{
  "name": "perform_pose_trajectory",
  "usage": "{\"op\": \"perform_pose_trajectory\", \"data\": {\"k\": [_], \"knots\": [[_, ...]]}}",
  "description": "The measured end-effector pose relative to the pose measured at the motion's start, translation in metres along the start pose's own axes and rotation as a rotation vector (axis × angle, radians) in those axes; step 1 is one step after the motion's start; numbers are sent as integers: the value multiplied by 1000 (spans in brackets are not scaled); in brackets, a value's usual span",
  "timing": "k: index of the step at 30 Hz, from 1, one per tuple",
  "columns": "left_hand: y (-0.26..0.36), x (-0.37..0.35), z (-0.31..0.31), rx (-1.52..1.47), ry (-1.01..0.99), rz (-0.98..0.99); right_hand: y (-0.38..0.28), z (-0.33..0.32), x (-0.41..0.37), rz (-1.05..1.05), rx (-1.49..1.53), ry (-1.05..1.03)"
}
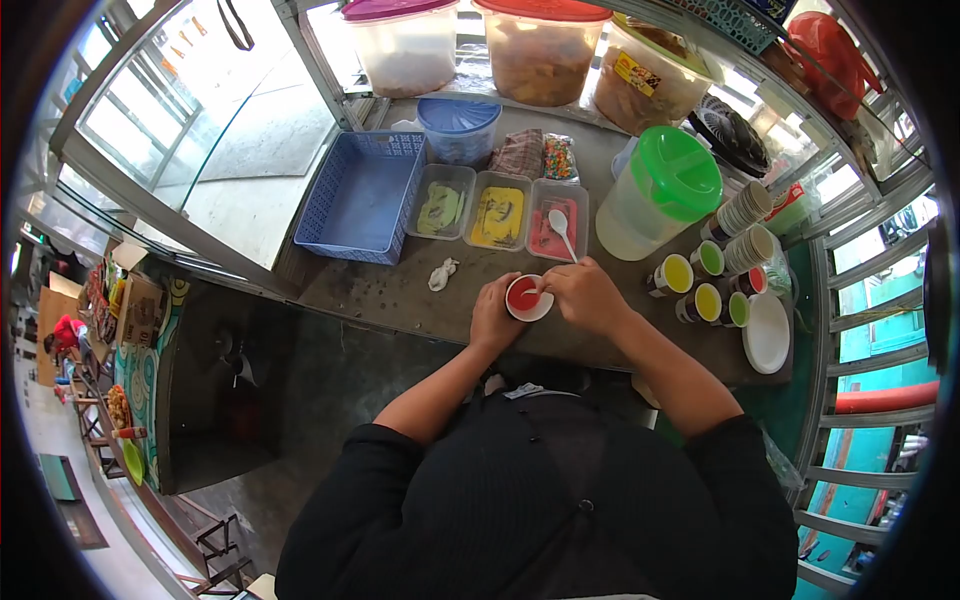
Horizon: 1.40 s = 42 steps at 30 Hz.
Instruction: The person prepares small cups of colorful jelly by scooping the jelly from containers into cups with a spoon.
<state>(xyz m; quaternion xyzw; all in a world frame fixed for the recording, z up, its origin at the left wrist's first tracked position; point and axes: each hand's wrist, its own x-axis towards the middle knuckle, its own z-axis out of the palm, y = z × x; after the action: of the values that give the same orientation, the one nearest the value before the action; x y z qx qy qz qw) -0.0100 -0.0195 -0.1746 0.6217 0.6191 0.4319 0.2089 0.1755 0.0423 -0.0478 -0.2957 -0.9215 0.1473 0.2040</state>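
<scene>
My left hand [494,314] is wrapped round a small paper cup [541,309] with red contents, close to the counter's front edge. My right hand [588,296] is pinched over the cup's right side. From its fingers a thin white utensil [531,291] reaches into the red; most of it is hidden. Just beyond, a white plastic spoon [559,224] slants over a clear tub of red paste [545,238]; its handle end disappears near my right hand. Beside that tub stand a tub of yellow paste [498,213] and a tub of pale green paste [440,207].
Left of the tubs sits a blue basket [352,190]. A green-lidded pitcher [640,215], several filled cups [676,272], stacked paper cups [747,248] and white plates [767,334] occupy the right side. A crumpled tissue [442,275] lies on the counter [390,300]. Large lidded containers [540,60] line the back.
</scene>
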Motion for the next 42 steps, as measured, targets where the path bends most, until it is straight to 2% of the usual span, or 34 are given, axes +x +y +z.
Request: {"op": "perform_pose_trajectory", "data": {"k": [4,7,10,13,17,20,23,26,29,32,35,38,42], "knots": [[0,0,-1,-11,-5,15,-3,26,-25,289,248,170],[2,0,-2,-10,9,38,-14,54,-41,647,576,328],[1,-1,-1,-6,30,31,-6,63,-46,799,787,518],[2,0,-3,4,27,33,13,64,-52,777,900,585],[-2,0,-1,11,33,28,15,58,-46,621,757,641],[-4,-1,1,-13,57,12,-13,29,-29,523,523,522],[-8,-1,4,-33,53,3,-22,16,-17,188,90,369],[-10,-2,3,-37,28,10,-28,17,-11,50,44,175],[-12,-2,5,-20,6,45,-27,25,-10,-58,9,82],[-13,-3,6,-24,13,56,-29,17,-12,-130,-73,-21],[-6,-3,2,-37,16,49,-17,14,-10,23,71,-102],[-3,-1,2,-36,23,49,-9,5,-4,108,91,-20],[-1,0,1,-19,11,41,-8,3,6,-40,-47,-26]]}}
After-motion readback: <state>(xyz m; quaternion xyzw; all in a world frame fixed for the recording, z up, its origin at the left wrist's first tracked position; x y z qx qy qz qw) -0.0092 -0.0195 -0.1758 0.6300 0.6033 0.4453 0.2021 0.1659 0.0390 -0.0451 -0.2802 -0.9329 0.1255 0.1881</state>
